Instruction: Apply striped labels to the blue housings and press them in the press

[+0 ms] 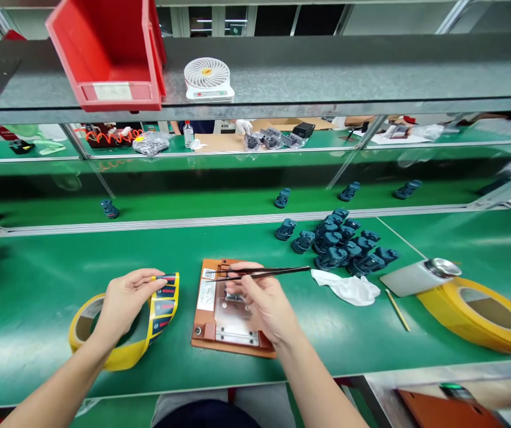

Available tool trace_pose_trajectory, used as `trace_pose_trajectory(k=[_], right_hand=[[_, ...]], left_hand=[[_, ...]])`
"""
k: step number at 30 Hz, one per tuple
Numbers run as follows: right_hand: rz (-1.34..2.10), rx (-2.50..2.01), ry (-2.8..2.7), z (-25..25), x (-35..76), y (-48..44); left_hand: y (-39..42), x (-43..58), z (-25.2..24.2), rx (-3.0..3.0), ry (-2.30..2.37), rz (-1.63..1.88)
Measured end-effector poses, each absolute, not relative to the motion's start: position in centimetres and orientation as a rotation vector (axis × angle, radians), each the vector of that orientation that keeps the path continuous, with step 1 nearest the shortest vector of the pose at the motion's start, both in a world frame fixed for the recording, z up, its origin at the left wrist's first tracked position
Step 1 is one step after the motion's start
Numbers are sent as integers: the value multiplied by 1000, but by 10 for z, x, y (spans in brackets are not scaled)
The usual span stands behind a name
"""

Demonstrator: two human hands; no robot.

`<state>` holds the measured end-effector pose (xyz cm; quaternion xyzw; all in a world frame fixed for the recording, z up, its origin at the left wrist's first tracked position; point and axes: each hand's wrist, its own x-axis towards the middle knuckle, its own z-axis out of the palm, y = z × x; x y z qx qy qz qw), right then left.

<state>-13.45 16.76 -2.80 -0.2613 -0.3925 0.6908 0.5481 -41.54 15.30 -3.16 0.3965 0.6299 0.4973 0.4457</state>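
Observation:
My left hand (126, 297) pinches the free end of a strip of dark blue and red labels (165, 306) on yellow backing. The strip comes off a yellow label roll (124, 358) standing on the bench beside that hand. In my right hand (262, 300) is a pair of black tweezers (282, 271), its tips pointing left. Underneath the tweezers and right hand lies an orange-brown fixture (204, 336) with a metal plate (237, 337) and a white paper label. My fingers hide part of the fixture's middle and right side.
Several dark blue plastic housings (329, 241) stand behind and to the right. Nearer are a white cloth (349, 289), a white bottle (404, 279), a thin yellow stick (397, 310) and another yellow roll (447, 306). A red bin (113, 89) and small fan (208, 80) sit on the shelf above.

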Motion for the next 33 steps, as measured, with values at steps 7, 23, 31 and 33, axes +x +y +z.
trace_pose_trajectory(k=[7, 23, 31, 33], right_hand=[[1717, -612, -1064, -13, -183, 184], [1711, -656, -1122, -16, -199, 185], [1666, -645, -1217, -14, -197, 184], [1578, -684, -1224, -11, -190, 184]], left_hand=[[135, -419, -25, 1036, 1462, 1239], [122, -416, -10, 1073, 1706, 1164], [125, -413, -9, 1346, 1749, 1030], [134, -415, -10, 1507, 1767, 885]])
